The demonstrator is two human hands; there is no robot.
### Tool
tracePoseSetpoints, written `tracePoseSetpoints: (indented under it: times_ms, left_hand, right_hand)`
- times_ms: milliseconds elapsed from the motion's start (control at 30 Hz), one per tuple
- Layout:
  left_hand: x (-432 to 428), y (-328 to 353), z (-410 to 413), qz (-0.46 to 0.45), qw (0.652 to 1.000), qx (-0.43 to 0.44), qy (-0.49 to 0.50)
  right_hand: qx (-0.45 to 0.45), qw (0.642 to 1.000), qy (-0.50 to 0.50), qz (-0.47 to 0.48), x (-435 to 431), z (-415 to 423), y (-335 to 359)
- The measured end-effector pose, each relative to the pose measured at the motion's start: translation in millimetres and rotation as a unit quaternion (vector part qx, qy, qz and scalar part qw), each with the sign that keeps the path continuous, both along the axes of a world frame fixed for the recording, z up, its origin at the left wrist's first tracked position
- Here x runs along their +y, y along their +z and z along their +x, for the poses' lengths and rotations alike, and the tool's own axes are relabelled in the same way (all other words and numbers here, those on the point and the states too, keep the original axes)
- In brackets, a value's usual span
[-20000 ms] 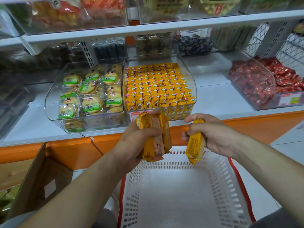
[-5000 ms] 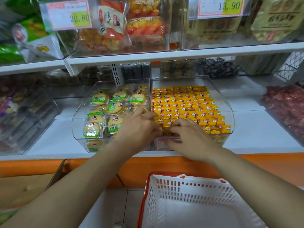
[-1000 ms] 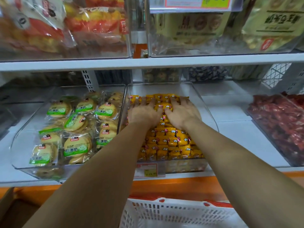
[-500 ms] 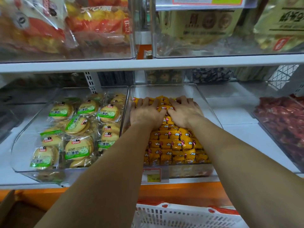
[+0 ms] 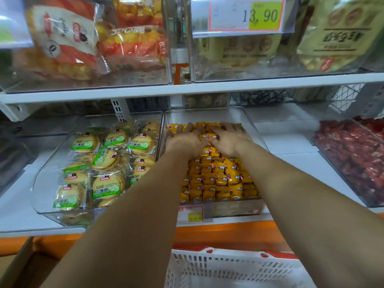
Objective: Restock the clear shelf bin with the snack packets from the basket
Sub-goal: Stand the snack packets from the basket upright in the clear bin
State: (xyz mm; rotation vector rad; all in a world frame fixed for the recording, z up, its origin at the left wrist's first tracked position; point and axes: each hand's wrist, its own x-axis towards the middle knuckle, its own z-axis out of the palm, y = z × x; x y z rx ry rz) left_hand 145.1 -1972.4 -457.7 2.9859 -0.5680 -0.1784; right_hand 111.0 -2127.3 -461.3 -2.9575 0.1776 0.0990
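The clear shelf bin (image 5: 247, 116) sits in the middle of the lower shelf, filled with rows of yellow snack packets (image 5: 216, 177). Both hands lie flat on the packets at the back of the bin. My left hand (image 5: 186, 140) presses the rear left rows with straight fingers. My right hand (image 5: 229, 140) presses the rear right rows beside it, thumbs nearly meeting. Neither hand holds a packet. The white basket (image 5: 234, 267) with a red rim stands below the shelf edge; what shows of its inside holds no packets.
A clear bin of green-labelled round biscuits (image 5: 104, 163) stands left of the yellow one. A bin of red sweets (image 5: 353, 154) is at the right. The upper shelf (image 5: 187, 88) overhangs with bagged snacks and a price tag (image 5: 247, 15). A cardboard box (image 5: 18, 265) is at lower left.
Twenty seconds ago both hands held yellow packets above the basket. Since one second ago the hands stay flat on the rear rows, barely shifting; my view has risen a little.
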Motion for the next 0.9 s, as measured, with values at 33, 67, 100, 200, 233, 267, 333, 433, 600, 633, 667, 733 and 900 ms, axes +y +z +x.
tracePoseSetpoints:
  times_ms: [33, 67, 100, 200, 233, 267, 333, 433, 600, 633, 667, 733, 900]
  left_hand:
    - [2, 10, -5, -0.012, 1.000, -0.005, -0.002]
    - [5, 19, -13, -0.041, 0.999, -0.024, -0.005]
    - [9, 24, -26, -0.083, 0.995, -0.048, -0.009]
    - [27, 12, -82, -0.152, 0.985, -0.075, -0.024]
    - [33, 3, -100, -0.122, 0.990, -0.069, -0.025]
    - [37, -5, -112, -0.081, 0.994, -0.064, -0.023]
    - [38, -18, -122, -0.023, 0.997, -0.068, -0.015]
    - [31, -24, -118, -0.018, 0.999, -0.048, -0.001]
    - [29, -33, -101, -0.023, 0.999, -0.042, -0.007]
    - [29, -34, -97, -0.025, 0.999, -0.046, -0.014]
    - [28, -35, -94, -0.027, 0.998, -0.050, -0.020]
    - [27, -34, -89, -0.035, 0.998, -0.055, -0.024]
    - [24, -10, -99, -0.039, 0.998, -0.029, -0.027]
  right_hand:
    - [-0.011, 1.000, -0.008, 0.028, 1, -6, 11]
    - [-0.042, 0.997, -0.018, 0.064, 2, -16, 20]
    - [-0.088, 0.991, -0.025, 0.096, 3, -30, 27]
    - [-0.187, 0.976, 0.013, 0.113, 11, -93, 21]
    - [-0.166, 0.979, 0.024, 0.116, 14, -113, 13]
    - [-0.122, 0.986, 0.026, 0.111, 16, -128, 5]
    - [-0.046, 0.997, 0.032, 0.052, 20, -137, -8]
    - [-0.010, 1.000, 0.009, 0.018, 24, -128, -13]
    - [0.001, 1.000, -0.011, 0.018, 23, -110, -25]
    - [-0.007, 1.000, -0.013, 0.021, 22, -107, -27]
    - [-0.016, 1.000, -0.014, 0.022, 21, -105, -29]
    - [-0.034, 0.999, -0.017, 0.019, 21, -104, -32]
    - [-0.089, 0.994, -0.009, 0.060, 26, -117, -13]
